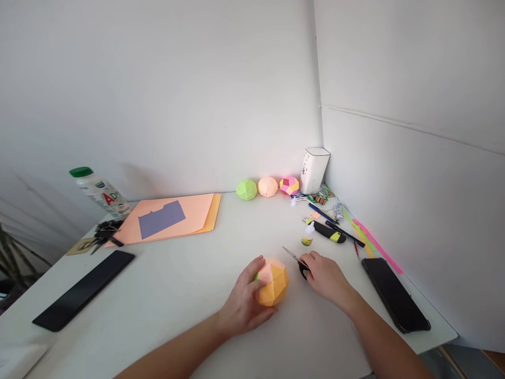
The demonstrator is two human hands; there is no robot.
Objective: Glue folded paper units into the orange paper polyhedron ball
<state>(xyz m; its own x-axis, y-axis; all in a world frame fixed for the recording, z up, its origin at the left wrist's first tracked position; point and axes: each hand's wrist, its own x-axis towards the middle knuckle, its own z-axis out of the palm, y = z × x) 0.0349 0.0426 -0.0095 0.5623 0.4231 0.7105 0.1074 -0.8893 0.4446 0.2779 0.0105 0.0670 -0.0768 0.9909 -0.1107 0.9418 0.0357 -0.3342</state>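
My left hand [248, 300] is wrapped round a faceted paper ball [275, 284], mostly orange with a pale peach patch on top and a bit of green at its left side. To the right of the ball, my right hand [325, 276] grips a small pair of scissors [292, 253] by the dark handles, its blades pointing up and to the left. The scissors and the ball are apart. Just beyond my right hand stands a small glue bottle [307, 235] with a white top and a yellow-green label.
Three paper balls, green [246, 190], peach [268, 187] and multicoloured [289, 185], line the wall beside a white box [314, 171]. A utility knife [327, 231], pens and a phone [395, 295] lie right. Left are paper sheets [197, 210], a bottle [100, 193], keys [106, 231] and a black slab [84, 289].
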